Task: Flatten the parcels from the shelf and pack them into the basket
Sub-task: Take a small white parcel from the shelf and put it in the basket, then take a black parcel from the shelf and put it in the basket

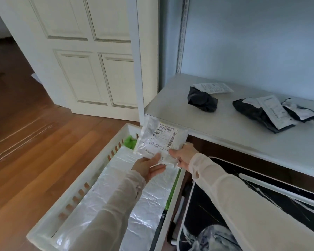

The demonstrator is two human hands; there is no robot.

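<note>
A white shelf point(225, 127) at two o'clock carries black parcels point(202, 100). Over the far end of the white basket point(91, 178) at seven o'clock, a labelled white parcel point(161, 140) tilts; the left hand point(149, 166) pinches its near edge and the right hand point(184, 156) grips its near right corner.

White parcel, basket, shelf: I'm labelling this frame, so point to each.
white parcel point(164, 138), head view, printed label.
basket point(100, 163), head view, left slotted wall.
shelf point(216, 131), head view, bare top.
</note>
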